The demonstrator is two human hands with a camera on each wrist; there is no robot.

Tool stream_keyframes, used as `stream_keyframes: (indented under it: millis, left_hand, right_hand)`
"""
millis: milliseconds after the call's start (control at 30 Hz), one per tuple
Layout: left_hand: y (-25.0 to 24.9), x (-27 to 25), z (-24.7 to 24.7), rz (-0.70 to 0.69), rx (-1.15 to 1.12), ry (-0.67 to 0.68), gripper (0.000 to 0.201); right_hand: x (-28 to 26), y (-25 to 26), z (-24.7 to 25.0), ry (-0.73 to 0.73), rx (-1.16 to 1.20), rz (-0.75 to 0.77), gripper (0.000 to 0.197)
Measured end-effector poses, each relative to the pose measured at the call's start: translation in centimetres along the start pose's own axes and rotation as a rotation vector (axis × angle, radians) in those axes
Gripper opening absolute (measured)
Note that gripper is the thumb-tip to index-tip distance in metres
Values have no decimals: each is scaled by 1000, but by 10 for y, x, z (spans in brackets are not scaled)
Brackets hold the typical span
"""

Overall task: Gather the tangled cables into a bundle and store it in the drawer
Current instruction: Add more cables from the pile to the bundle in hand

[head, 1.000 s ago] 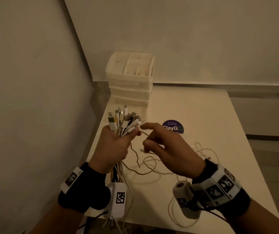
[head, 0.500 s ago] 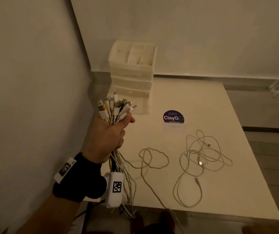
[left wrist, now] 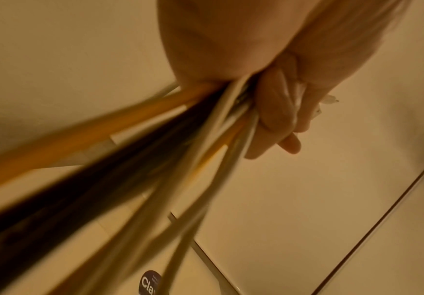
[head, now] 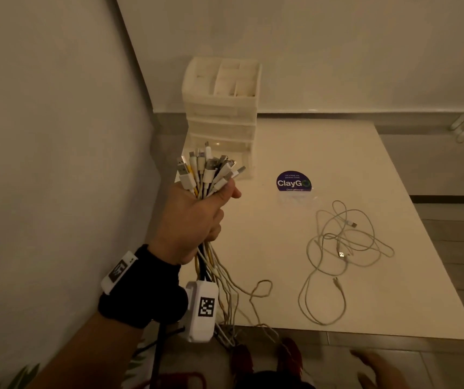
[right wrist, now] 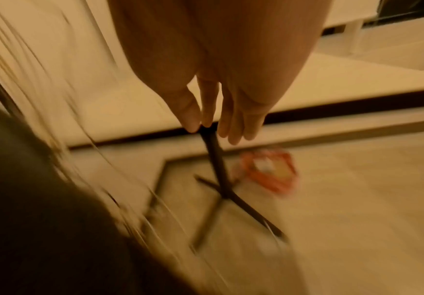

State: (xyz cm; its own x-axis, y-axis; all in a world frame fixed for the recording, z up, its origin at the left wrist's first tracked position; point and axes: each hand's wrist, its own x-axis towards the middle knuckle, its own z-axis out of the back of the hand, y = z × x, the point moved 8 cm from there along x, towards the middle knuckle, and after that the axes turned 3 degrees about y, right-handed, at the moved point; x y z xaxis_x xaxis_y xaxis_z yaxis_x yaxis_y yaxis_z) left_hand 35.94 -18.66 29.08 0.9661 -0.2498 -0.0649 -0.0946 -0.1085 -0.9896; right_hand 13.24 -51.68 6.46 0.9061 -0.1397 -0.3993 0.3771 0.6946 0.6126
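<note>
My left hand (head: 197, 217) grips a thick cable bundle (head: 208, 175) upright, plug ends fanned above the fist, in front of the white drawer unit (head: 222, 113). White, yellow and black cords (left wrist: 155, 159) run down from the curled fingers (left wrist: 276, 111) and hang over the table's front edge; one thin loop (head: 259, 290) trails on the tabletop. Loose white cables (head: 340, 254) lie tangled on the right half of the table. My right hand (head: 371, 360) is low, below the front edge, blurred, its fingers (right wrist: 233, 121) straight and holding nothing. The drawers look closed.
The white table (head: 337, 153) stands in a corner, with a wall close on the left. A round purple ClayGo sticker (head: 293, 182) sits mid-table. Below are red footwear (head: 242, 357), a dark table leg (right wrist: 218, 165) and a blurred red object (right wrist: 266, 171) on the floor.
My right hand left the cables beside the bundle and dropped below the table's front edge. The left hand kept its grip and raised the bundle nearer the drawer unit.
</note>
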Motion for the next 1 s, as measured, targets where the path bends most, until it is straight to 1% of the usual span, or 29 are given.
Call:
stream_keyframes:
  millis: [33,100,133,167,200,233,267,300,367,433,467,567,633,733,800,867,900,1000]
  left_hand:
    - [0,-2,-2,1,-4,7,25]
    - [-1,-6,-6,-2,-14,17,26]
    - [-2,-8,-9,-6,-16,25,27]
    - [-4,-11,-13,-14,-14,36,27]
    - [-6,-14,-18,-28,-8,49,27]
    - [-9,-17,-22,-44,2,60,25]
    - [-11,-21,-27,-59,15,69,23]
    - [-13,-25,-30,-76,26,77,22]
    - [-20,-32,-31,-130,66,77,22]
    - [-30,-37,-25,-170,96,69,23]
    - [-33,-38,-22,-170,75,71,24]
    - [-42,-37,-12,-150,-43,73,26]
    - [-51,-33,-5,-174,-125,59,27]
    - [-70,-23,10,-209,-204,19,24]
    - [-83,-18,21,-235,-181,-25,24]
    - [-94,-14,30,-255,-172,-60,25]
    - [-99,-13,34,-265,-173,-72,25]
    - [-101,-14,38,-268,-152,-94,24]
  right_hand:
    - [3,39,-7,53,-30,118,87]
    - [17,128,-7,88,89,270,58]
    - [19,170,-6,128,168,362,59]
    - [21,213,-3,187,243,454,67]
    - [23,255,-4,256,270,514,73]
    - [24,290,-8,329,262,580,73]
    - [25,320,-13,396,255,631,69]
    - [27,345,-19,427,268,659,59]
    - [32,373,-25,449,362,688,36]
    - [28,385,-32,511,457,717,12]
    - [28,386,-37,543,490,718,4]
    - [36,379,-47,528,496,692,37]
    - [47,369,-56,527,445,673,50]
    - [60,352,-71,514,393,635,53]
    - [68,338,-86,532,401,582,51]
    - [71,320,-104,567,367,524,53]
    - [73,310,-112,588,363,485,50]
    - [81,291,-129,632,358,405,46]
